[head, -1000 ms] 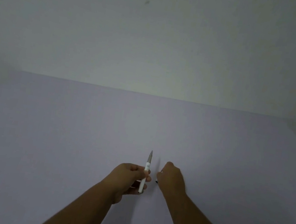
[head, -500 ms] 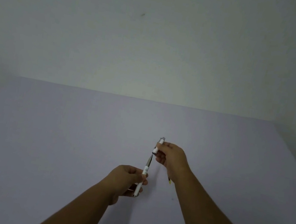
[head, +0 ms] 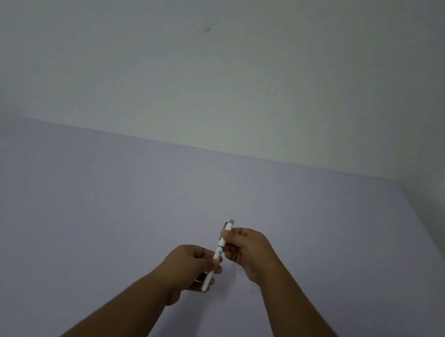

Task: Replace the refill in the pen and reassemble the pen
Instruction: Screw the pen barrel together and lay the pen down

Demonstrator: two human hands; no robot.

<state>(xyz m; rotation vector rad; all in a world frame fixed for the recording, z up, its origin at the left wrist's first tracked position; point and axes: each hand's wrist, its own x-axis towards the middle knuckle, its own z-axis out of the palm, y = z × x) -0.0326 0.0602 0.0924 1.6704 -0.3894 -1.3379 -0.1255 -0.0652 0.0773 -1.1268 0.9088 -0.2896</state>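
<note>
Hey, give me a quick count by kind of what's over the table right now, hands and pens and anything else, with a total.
Hands: 2, the left hand and the right hand, both closed on the pen.
Pens: 1, the white pen, held above the table, its two halves together.
Loose parts on the table: 0 that I can make out.
Total: 3

We see the pale table (head: 90, 220) lying bare all around, left, right and toward the wall (head: 229, 82) at its far edge. What occupies the near middle is our left hand (head: 188, 265) and right hand (head: 249, 251), both closed on the white pen (head: 219, 251), held near upright between them. Our forearms fill the near edge below.
</note>
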